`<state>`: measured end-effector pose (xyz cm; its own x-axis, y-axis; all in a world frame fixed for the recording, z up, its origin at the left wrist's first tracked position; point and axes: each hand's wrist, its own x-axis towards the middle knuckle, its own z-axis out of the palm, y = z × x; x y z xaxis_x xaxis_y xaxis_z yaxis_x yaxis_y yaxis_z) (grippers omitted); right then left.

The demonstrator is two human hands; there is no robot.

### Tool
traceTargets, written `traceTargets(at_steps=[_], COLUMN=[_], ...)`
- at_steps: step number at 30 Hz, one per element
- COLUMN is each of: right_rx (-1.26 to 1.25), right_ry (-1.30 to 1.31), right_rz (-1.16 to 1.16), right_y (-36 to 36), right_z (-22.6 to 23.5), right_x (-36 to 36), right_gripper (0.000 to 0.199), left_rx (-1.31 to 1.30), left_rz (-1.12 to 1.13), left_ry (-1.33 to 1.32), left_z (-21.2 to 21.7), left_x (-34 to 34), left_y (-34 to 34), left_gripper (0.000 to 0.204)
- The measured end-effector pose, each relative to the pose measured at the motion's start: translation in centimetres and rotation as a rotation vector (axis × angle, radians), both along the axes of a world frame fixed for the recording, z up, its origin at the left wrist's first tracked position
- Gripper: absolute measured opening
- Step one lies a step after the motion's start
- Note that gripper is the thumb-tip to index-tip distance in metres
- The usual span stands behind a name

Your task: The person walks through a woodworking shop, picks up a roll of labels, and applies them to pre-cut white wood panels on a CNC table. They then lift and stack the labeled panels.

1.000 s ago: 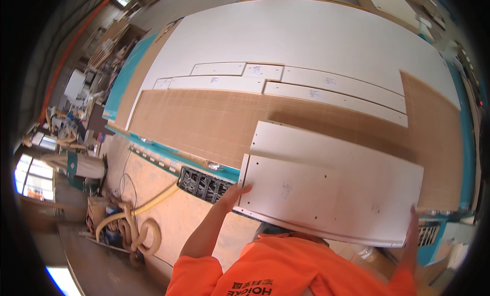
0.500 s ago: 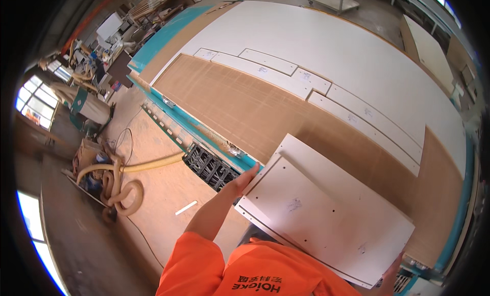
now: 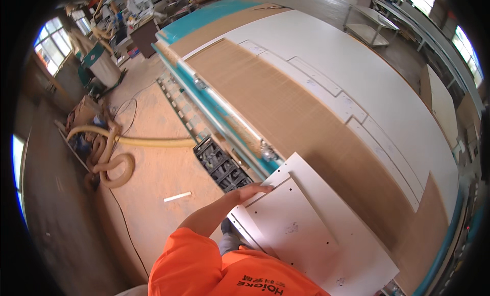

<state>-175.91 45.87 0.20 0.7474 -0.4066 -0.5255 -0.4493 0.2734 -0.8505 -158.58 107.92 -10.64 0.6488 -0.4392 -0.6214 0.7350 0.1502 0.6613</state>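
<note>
A stack of white panels (image 3: pixel 311 229) with small drilled holes and faint scribbled marks is held in front of my body, smaller pieces lying on a larger board. My left hand (image 3: pixel 253 191) grips the stack at its left edge, fingers over the top face. My right hand cannot be seen; the panels' far right end runs toward the lower edge of the picture. Beyond the stack, a large white sheet (image 3: pixel 352 66) lies on the machine bed, with several cut pieces (image 3: pixel 326 86) still sitting in it, outlined by grooves. Next to them is a bare brown board surface (image 3: pixel 275 107).
A teal machine edge (image 3: pixel 214 107) with a metal rail runs along the bed. A black plastic crate-like part (image 3: pixel 219 163) stands beside it. On the dusty floor are a yellow hose (image 3: pixel 158 141), a coiled hose (image 3: pixel 120 168) and a white strip (image 3: pixel 177 197). A metal cart (image 3: pixel 370 28) stands far right.
My view has turned to the right, so the bed and floor slant more steeply. The panel stack sits slightly lower, and my right hand has gone out of sight.
</note>
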Motion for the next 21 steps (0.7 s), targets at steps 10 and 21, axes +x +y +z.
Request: traceTargets(at_steps=[10, 21], right_rx=[-0.121, -0.05], right_ry=[-0.216, -0.408], right_rz=[0.336, 0.737], right_y=[21.4, 51.1], right_z=[2.8, 2.6], right_x=[4.2, 17.5], right_gripper=[0.058, 0.056], left_rx=[-0.081, -0.058], left_rz=[0.399, 0.817], left_ry=[-0.304, -0.387], left_z=[5.7, 9.0], left_x=[-15.1, -24.7], left_y=[25.4, 51.1], left_gripper=[0.09, 0.086])
